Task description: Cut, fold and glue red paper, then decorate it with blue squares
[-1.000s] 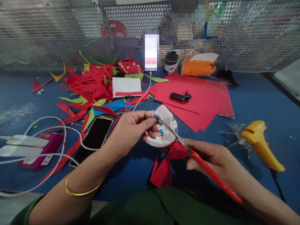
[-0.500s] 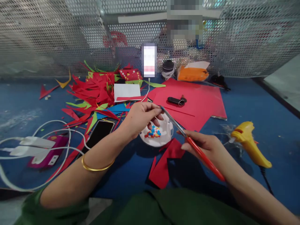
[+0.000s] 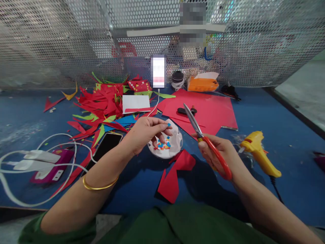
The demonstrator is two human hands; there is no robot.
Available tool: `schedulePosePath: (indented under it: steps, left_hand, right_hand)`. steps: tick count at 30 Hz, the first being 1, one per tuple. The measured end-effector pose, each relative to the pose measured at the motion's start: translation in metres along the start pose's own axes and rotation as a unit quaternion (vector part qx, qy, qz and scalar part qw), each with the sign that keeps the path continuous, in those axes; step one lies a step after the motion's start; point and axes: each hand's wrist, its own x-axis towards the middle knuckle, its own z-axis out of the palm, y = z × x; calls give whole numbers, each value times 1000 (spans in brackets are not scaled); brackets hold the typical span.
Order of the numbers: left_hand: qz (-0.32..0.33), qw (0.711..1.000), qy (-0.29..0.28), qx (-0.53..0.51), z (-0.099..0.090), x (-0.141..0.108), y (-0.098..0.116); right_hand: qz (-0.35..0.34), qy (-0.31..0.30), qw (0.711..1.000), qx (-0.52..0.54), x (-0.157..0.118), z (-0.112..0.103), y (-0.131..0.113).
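Note:
Pinched between the thumb and forefinger of my left hand [image 3: 149, 130] is a small blue paper piece [image 3: 169, 125]. Below those fingers is a round white bowl [image 3: 177, 149] with small blue, red, yellow and white paper bits [image 3: 164, 145] in it. My right hand [image 3: 218, 150] holds a pair of scissors [image 3: 196, 126] by the red handles, blades closed and pointing up and away, to the right of the bowl. Cut red paper pieces [image 3: 175, 176] lie in front of the bowl.
Red sheets [image 3: 213, 108] lie behind the bowl. A yellow glue gun [image 3: 260, 154] is on the right. Paper scraps [image 3: 101, 101] are heaped left, with a dark phone [image 3: 108, 145] and cabled chargers on a purple power strip [image 3: 64, 159]. A perforated metal screen [image 3: 76, 44] stands behind.
The scissors have moved right, away from my left fingers, and now point more upward. My left hand stays over the bowl, and the blue piece shows more clearly. The view has shifted slightly.

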Motion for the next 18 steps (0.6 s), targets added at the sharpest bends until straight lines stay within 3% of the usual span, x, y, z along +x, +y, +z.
schedulePosePath:
  steps: [7,11,15,18]
  left_hand:
    - [-22,1000,11,-4,-6,-12,-10]
    - [-13,994,19,103,-6,-20,-11]
    - [89,965,110,220,-17,-23,-5]
    - [141,946,195,217,-37,-12,-1]
  right_hand:
    - [-6,-18,1000,22,-3,3,2]
    - [-10,-23,1000,-1,-3,3,0]
    - [-16,-25,999,-24,-3,1,3]
    - [-47,-16,998,-36,-1,0,12]
